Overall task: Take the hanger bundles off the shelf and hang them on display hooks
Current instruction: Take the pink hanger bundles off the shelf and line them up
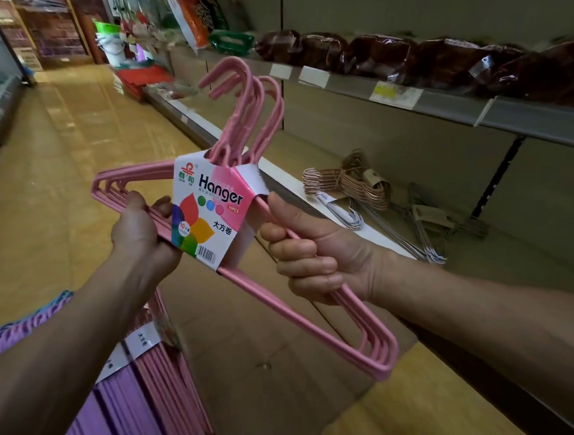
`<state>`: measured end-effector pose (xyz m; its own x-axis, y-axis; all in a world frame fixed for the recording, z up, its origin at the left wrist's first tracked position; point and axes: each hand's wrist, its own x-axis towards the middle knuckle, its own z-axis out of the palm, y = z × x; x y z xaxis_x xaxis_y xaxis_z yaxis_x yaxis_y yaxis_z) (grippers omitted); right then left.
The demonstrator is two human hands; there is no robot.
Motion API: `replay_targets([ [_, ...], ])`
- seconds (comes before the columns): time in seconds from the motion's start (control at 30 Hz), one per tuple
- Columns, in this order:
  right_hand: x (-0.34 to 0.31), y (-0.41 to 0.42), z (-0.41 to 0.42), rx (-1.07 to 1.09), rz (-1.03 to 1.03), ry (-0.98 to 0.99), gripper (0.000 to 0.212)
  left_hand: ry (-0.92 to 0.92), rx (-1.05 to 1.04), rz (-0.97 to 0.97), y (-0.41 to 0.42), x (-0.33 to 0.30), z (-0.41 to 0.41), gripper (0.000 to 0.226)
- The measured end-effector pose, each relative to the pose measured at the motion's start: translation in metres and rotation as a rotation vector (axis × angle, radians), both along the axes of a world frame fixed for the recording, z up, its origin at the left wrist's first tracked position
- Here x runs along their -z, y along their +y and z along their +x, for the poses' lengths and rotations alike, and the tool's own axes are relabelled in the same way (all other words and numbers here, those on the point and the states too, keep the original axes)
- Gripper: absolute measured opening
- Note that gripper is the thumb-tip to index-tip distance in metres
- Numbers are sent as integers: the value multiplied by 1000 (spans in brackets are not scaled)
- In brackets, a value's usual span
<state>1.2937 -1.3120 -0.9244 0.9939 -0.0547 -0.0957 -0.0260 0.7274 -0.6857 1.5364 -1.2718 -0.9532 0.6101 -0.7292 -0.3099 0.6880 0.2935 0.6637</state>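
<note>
1. Both hands were on one pink hanger bundle (pixel 246 199), which I held up in mid-air over the aisle, off the shelf and tilted so its hooks pointed up and away.
2. My right hand (pixel 316 249) was wrapped in a fist round the right shoulder bars of the bundle, thumb up along the bar, just beside the card sleeve.
3. My left hand (pixel 143 232) gripped the left side, fingers curled over the lower bars, touching the edge of the card sleeve (pixel 210 207).
4. That sleeve read "Hanger" and "10PCS", with a coloured petal print and a barcode at its lower corner.
5. Below my left forearm, more pink and purple hanger bundles (pixel 148 394) stood packed together; what carried them I couldn't tell.
6. On the lower shelf (pixel 297 184), near its front edge, lay a bundle of rose-gold wire hangers (pixel 349 182).
7. Just beside them, further along and toward the back of that shelf, lay silver wire hangers (pixel 419 232) with brown card bands.
8. The upper shelf (pixel 438 104) carried a row of dark brown goods in clear bags (pixel 403 57), with price labels on its front edge.
9. The yellow floor (pixel 81 133) ran off along the aisle on my left.
</note>
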Motion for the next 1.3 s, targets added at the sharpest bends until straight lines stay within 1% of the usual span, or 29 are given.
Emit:
replay_targets([
  [0.07, 2, 1, 2, 57, -59, 37, 30, -152, 34, 132, 4, -2, 4, 53],
  [0.13, 4, 2, 4, 85, -119, 66, 28, -384, 62, 310, 10, -7, 5, 45],
  [0.2, 7, 3, 6, 98, -169, 97, 28, -601, 44, 454, 15, -9, 11, 38],
  [0.27, 9, 4, 9, 112, -227, 137, 29, -834, -4, 578, 21, -10, 19, 45],
  [0.3, 12, 4, 11, 119, -259, 160, 29, -996, -45, 610, 24, -10, 21, 49],
  [0.33, 15, 4, 14, 121, -289, 181, 28, -1159, -81, 600, 28, -12, 20, 47],
  [0.37, 18, 4, 17, 123, -316, 200, 25, -1290, -82, 547, 30, -15, 16, 44],
  [0.4, 22, 3, 19, 124, -336, 218, 22, -1358, -37, 459, 32, -19, 9, 42],
  [0.43, 26, 4, 23, 124, -350, 236, 20, -1367, 40, 360, 33, -22, 3, 43],
  [0.47, 31, 5, 28, 129, -359, 256, 20, -1329, 135, 269, 34, -25, -3, 45],
  [0.53, 38, 9, 36, 146, -379, 281, 20, -1207, 257, 121, 34, -29, -12, 45],
  [0.57, 40, 11, 41, 150, -386, 281, 18, -1123, 264, 66, 32, -29, -12, 43],
  [0.63, 44, 15, 51, 150, -402, 280, 18, -991, 219, 25, 33, -32, -8, 36],
  [0.7, 48, 18, 60, 152, -429, 292, 21, -1015, 175, 55, 37, -33, -2, 31],
  [0.8, 54, 24, 74, 154, -466, 310, 25, -1144, 123, 171, 43, -33, 1, 34],
  [0.87, 55, 31, 82, 157, -470, 306, 24, -1191, 61, 250, 43, -34, -1, 35],
  [1.0, 56, 39, 90, 168, -442, 307, 21, -1265, 13, 302, 41, -32, 2, 33],
  [1.07, 56, 39, 91, 154, -426, 305, 22, -1279, 9, 330, 43, -30, 6, 32],
  [1.17, 57, 36, 93, 146, -419, 304, 23, -1257, 12, 321, 43, -25, 9, 30],
  [1.3, 58, 34, 94, 115, -374, 284, 17, -1223, 20, 305, 43, -20, 14, 23],
])
